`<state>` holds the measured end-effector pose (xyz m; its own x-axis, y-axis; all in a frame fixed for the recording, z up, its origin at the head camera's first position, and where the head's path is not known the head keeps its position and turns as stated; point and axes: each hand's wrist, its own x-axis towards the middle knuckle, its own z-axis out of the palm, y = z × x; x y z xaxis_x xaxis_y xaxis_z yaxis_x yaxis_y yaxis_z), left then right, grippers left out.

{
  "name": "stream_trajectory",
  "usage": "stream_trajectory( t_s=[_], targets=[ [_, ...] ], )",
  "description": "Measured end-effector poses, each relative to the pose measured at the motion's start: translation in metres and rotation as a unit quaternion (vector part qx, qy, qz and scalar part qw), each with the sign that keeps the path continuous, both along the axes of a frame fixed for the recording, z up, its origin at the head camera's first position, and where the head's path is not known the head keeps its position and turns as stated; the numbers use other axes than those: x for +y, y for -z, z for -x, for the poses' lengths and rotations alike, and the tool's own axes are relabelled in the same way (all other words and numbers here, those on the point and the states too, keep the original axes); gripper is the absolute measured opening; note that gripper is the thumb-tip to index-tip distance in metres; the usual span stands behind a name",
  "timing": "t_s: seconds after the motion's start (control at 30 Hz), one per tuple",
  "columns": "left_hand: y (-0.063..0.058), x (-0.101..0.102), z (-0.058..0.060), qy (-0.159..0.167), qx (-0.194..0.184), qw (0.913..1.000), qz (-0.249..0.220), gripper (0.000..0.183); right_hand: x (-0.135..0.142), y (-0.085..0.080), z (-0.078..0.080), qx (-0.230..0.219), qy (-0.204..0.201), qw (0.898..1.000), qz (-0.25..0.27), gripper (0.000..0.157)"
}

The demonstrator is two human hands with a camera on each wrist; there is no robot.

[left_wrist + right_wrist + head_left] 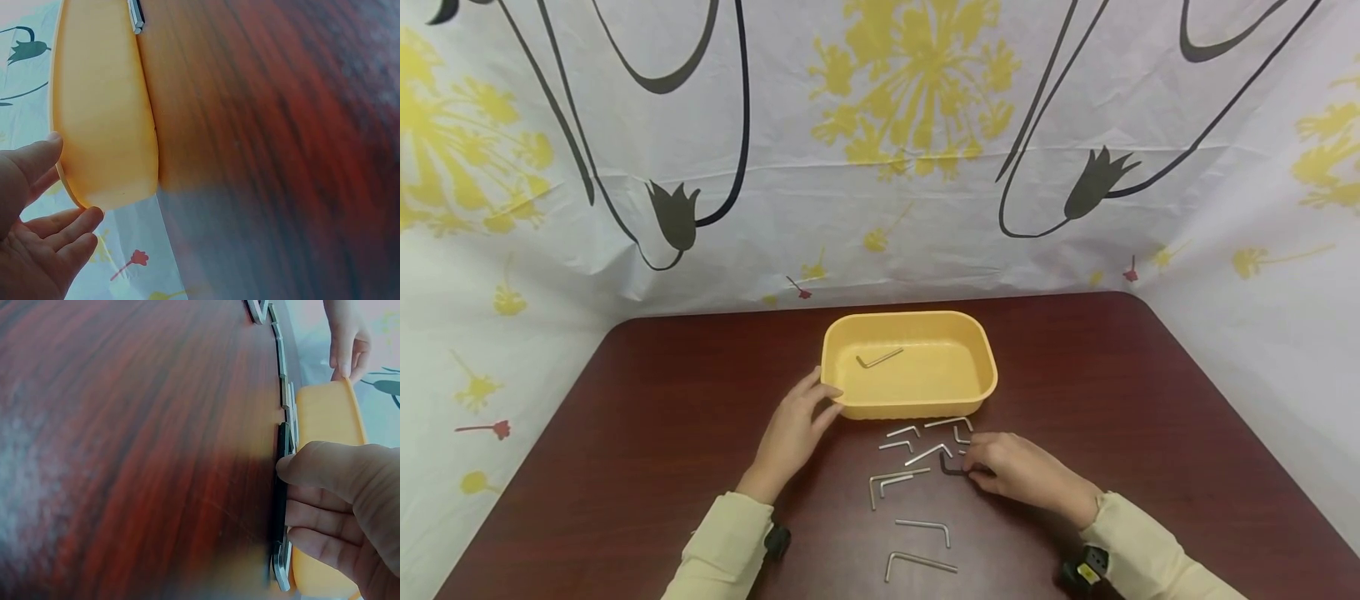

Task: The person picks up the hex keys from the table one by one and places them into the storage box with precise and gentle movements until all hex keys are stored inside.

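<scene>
A yellow plastic tray point(910, 411) stands at the back middle of the table, with one hex key point(881, 358) lying inside. My left hand point(793, 429) holds the tray's near left corner, thumb and fingers at the rim. In front of the tray, my right hand point(1018, 473) grips a black hex key point(282, 500) between thumb and fingers; they cover part of it. Several silver hex keys point(928, 454) lie loosely around that hand, close to the tray. Nearer to me are two more, a smaller hex key point(922, 524) and a longer hex key point(922, 562).
The dark reddish-brown table point(625, 467) has rounded far corners. White cloth point(880, 233) with yellow flower prints hangs behind it and at both sides. Left of the right hand, a brass-toned hex key point(898, 474) lies beside a shorter silver hex key point(895, 481).
</scene>
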<state>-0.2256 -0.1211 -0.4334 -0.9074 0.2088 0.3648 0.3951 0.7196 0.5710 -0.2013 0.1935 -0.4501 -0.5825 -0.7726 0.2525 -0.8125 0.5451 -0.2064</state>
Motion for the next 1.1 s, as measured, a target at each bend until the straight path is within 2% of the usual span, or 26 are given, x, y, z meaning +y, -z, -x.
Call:
stream_trajectory(
  t_s=[0.6, 0.77, 1.1],
  targets=[
    [0.001, 0.001, 0.001, -0.001, -0.003, 1.0, -0.002, 0.019, 0.003, -0.003, 0.003, 0.028, -0.01, 0.999, 0.029, 0.018],
    [0.001, 0.001, 0.001, -0.001, -0.004, 1.0, -0.003, 0.019, 0.004, -0.007, 0.003, 0.027, -0.007, 0.999, 0.029, 0.017],
    [0.002, 0.001, 0.001, -0.001, -0.003, 1.0, -0.005, 0.02, 0.004, -0.02, 0.009, 0.056, -0.011, 0.997, 0.045, 0.02]
  ],
)
